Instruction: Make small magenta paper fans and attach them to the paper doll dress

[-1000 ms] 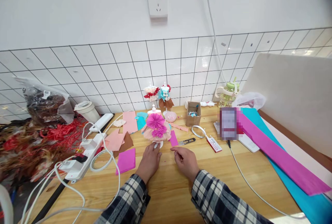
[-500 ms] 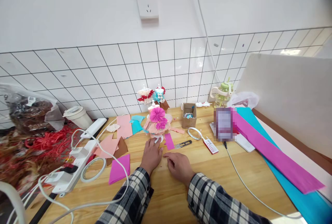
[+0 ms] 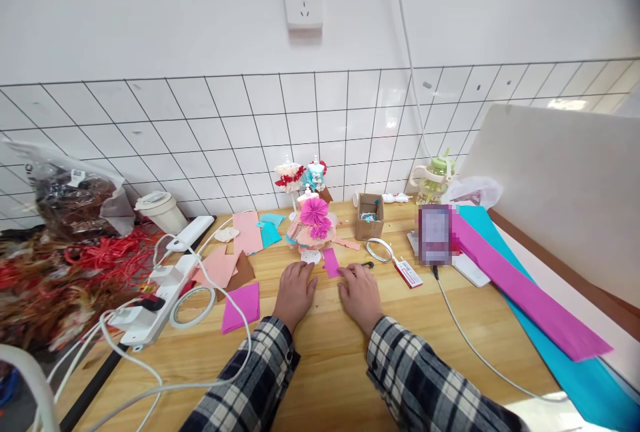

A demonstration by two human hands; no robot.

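Note:
My left hand (image 3: 296,292) lies flat on the wooden table, palm down, just in front of the white round base (image 3: 311,256) of a small dress-form figure. This figure wears a ruffled peach paper skirt (image 3: 303,235) with a magenta pleated paper fan (image 3: 315,212) on its front. My right hand (image 3: 361,292) rests palm down beside it, fingers stretched forward and a little bent. Its index fingertip is at the edge of a small magenta paper strip (image 3: 331,263). Under its fingers lie thread snips, mostly hidden; only the black handle end (image 3: 368,265) shows.
Two more dressed figures (image 3: 290,175) stand behind. A small cardboard box (image 3: 370,217), tape roll (image 3: 379,250), phone (image 3: 435,235) and long crepe paper sheets (image 3: 530,285) lie rightward. Leftward are folded magenta paper (image 3: 241,307), another tape roll (image 3: 193,307), a power strip (image 3: 159,312) and looping white cables.
My right hand has moved forward from the bare table onto the snips, its fingers stretching out from a curl. The left hand has drawn slightly back from the figure's base. The view has shifted slightly.

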